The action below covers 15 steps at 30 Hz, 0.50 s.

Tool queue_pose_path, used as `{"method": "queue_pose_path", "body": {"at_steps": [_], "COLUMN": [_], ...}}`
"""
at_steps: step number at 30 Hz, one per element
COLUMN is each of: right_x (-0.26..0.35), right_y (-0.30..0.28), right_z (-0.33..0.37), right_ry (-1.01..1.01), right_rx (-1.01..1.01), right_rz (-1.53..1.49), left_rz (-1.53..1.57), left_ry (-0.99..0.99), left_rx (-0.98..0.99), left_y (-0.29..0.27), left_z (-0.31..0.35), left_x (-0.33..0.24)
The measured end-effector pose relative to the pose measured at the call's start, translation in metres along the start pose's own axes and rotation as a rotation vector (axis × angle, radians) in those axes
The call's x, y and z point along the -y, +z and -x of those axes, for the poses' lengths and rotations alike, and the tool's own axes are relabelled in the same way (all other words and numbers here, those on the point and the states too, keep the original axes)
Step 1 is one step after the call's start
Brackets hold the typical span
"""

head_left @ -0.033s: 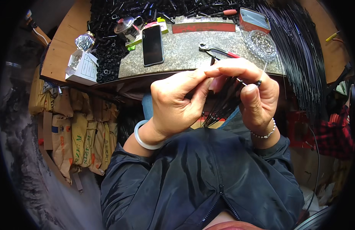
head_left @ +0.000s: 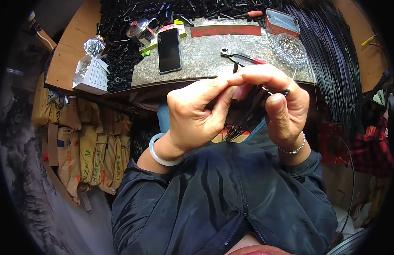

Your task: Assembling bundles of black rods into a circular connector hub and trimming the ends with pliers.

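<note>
My left hand (head_left: 192, 110), with a pale bangle at its wrist, is closed in a pinch. A small dark piece (head_left: 235, 66) sticks up by its fingertips; what lies inside the pinch is hidden. My right hand (head_left: 288, 108), wearing a beaded bracelet, curls with its fingertips meeting the left ones. Between its thumb and fingers lies a thin metal needle-like tool (head_left: 269, 92) with a black bit near the thumb tip. Thin black cords (head_left: 248, 117) hang in a bundle behind and below the hands, with small shiny ends low down.
On the desk's grey mat (head_left: 205, 55) lie a phone (head_left: 169, 51), red-handled pincers (head_left: 241, 55), a red strip (head_left: 226, 30) and a glass dish of small metal bits (head_left: 290, 50). Long black cords (head_left: 328, 55) drape off the right. Black parts (head_left: 120, 63) heap at left beside a white box (head_left: 91, 74).
</note>
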State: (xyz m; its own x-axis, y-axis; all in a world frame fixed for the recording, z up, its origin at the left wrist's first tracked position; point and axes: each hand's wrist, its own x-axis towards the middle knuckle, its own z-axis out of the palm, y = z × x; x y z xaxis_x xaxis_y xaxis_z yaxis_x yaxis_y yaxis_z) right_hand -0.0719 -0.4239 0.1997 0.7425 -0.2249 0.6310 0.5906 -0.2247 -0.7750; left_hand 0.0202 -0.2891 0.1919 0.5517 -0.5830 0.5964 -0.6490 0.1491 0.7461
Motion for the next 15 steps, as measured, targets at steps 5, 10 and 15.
{"method": "queue_pose_path", "body": {"at_steps": [5,10,15], "right_x": [-0.004,-0.008,-0.014], "right_y": [0.004,0.0,-0.008], "right_z": [-0.006,0.006,0.011], "right_ry": [-0.097,-0.033,0.168], "right_rx": [-0.024,-0.082,-0.103], "right_rz": [0.196,-0.029,-0.273], "left_rz": [-0.161,0.045,-0.664], "left_ry": [0.187,0.123,-0.01], "left_rx": [-0.105,0.077,-0.168], "left_y": [0.003,0.0,-0.069], "left_z": [0.001,0.013,0.035], "left_x": [-0.007,0.009,0.121]}}
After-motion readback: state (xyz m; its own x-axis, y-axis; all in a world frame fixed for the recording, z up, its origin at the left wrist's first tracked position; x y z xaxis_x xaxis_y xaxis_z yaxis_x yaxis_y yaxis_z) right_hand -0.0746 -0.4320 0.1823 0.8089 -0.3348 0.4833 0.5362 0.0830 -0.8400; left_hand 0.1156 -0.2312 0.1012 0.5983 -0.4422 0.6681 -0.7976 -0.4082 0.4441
